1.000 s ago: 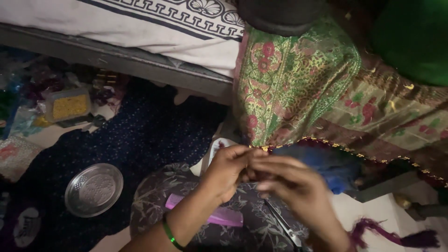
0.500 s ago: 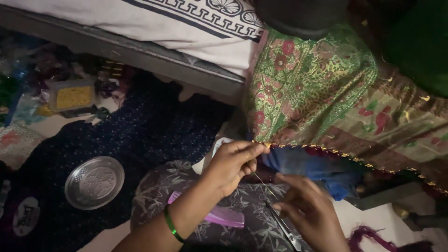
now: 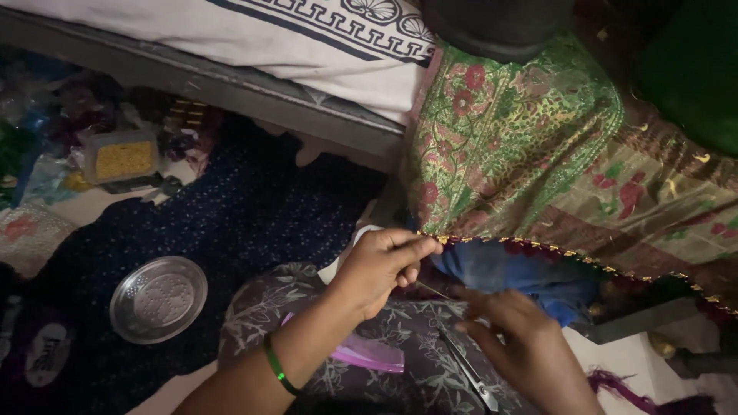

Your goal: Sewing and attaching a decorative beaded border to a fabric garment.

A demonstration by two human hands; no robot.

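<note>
The left hand [image 3: 380, 265] reaches in from the near left with the wrist bent and a thin green bangle [image 3: 275, 367] on the forearm; its thumb and fingertips are pinched together on the beaded hem [image 3: 538, 250] of the sari cloth [image 3: 523, 154], right at the hem's left end. The right hand [image 3: 519, 346] sits nearer and to the right, palm down, fingers curled and drawn together around a fine thread [image 3: 434, 290] (a pale, barely visible line) that runs up toward the left hand. The cloth is a woven brocade, green with red flowers and olive bands, draped in soft folds at the far right, its edge trimmed with small gold beads on dark red. Under the hem lies a crumpled blue fabric [image 3: 507, 273]. On the lap, covered by grey floral print, rest slim metal scissors [image 3: 469, 373] and a flat pink plastic piece [image 3: 369, 353]. At the left, on dark dotted floor cloth, lies a round, shallow steel plate [image 3: 157, 298] with an embossed centre, and farther off a clear box of yellow beads [image 3: 121, 159]. A white patterned pillow [image 3: 254, 38] spans the far side.
</note>
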